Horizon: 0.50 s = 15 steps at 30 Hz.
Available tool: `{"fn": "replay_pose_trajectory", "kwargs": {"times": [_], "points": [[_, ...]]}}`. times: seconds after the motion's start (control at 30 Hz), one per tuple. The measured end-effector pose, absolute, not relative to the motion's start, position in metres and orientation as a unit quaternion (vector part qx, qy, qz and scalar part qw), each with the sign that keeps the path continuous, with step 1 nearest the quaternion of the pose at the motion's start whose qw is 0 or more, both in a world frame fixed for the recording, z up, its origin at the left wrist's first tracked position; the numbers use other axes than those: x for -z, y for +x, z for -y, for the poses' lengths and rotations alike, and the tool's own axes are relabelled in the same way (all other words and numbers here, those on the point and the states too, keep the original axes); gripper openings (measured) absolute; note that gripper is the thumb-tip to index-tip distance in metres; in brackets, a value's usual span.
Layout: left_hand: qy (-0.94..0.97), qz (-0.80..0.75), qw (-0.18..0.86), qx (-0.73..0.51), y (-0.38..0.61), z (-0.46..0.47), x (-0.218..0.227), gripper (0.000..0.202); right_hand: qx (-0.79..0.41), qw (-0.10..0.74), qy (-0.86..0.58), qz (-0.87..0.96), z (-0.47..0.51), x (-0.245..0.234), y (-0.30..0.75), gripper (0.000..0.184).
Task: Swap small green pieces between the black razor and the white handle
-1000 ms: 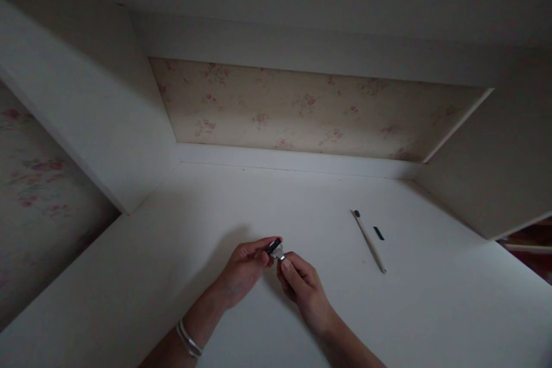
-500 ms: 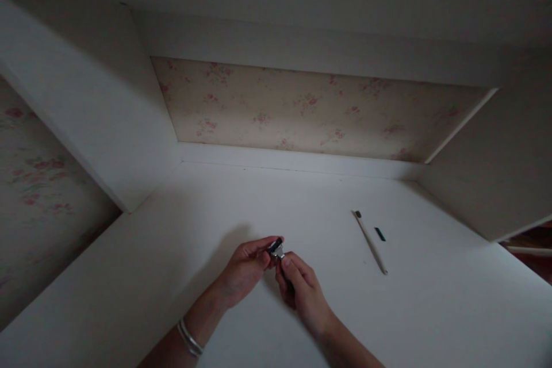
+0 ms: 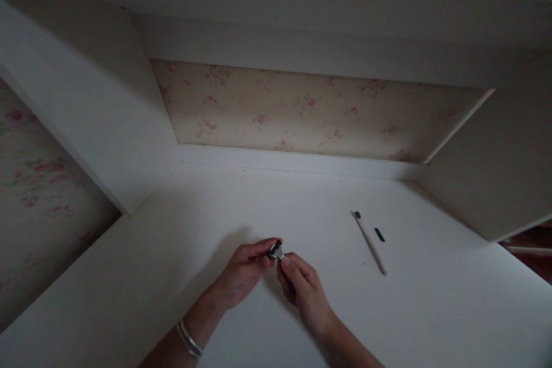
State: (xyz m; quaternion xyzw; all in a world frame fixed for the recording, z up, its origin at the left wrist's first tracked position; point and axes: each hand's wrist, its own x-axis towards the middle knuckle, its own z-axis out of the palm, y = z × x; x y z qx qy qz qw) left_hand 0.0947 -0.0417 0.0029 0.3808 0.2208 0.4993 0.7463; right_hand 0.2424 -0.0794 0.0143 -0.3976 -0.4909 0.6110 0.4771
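Observation:
Over the white desk, both hands meet at a small razor [image 3: 277,250] with a black and silver head. My right hand [image 3: 304,287] is closed around its dark handle, most of which the fingers cover. From the left, my left hand [image 3: 244,273] pinches the head between thumb and fingers; a silver bangle circles that wrist. To the right lies a toothbrush [image 3: 371,244] with a pale handle and dark bristles. Beside it is a short dark green strip [image 3: 379,234], too small to identify.
The white desk [image 3: 302,201] runs back to a low white ledge [image 3: 302,161] below floral wallpaper. White side panels stand at left and right, and a white shelf [image 3: 302,11] overhangs the back. Reddish items [image 3: 530,256] show past the right edge.
The razor's head has turned slightly between my left fingers, showing more of its silver part. Both hands stay in nearly the same place; the toothbrush and strip lie as before.

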Motion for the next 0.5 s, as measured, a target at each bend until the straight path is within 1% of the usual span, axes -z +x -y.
{"fn": "replay_pose_trajectory", "kwargs": {"times": [0.13,0.3,0.5], "points": [[0.393,-0.222,0.744,-0.493,0.0927,0.0411,0.0006,0.04,-0.604,0.475,-0.397,0.502,0.0803,-0.0154,0.2431,0.039],[0.407,-0.218,0.736,-0.496,0.0917,0.0399,0.004,0.035,-0.602,0.47,-0.403,0.505,0.081,-0.0182,0.2442,0.041],[0.414,-0.223,0.737,-0.485,0.0903,0.0407,0.0056,0.037,-0.62,0.461,-0.407,0.487,0.0806,-0.0221,0.2453,0.043]]}}
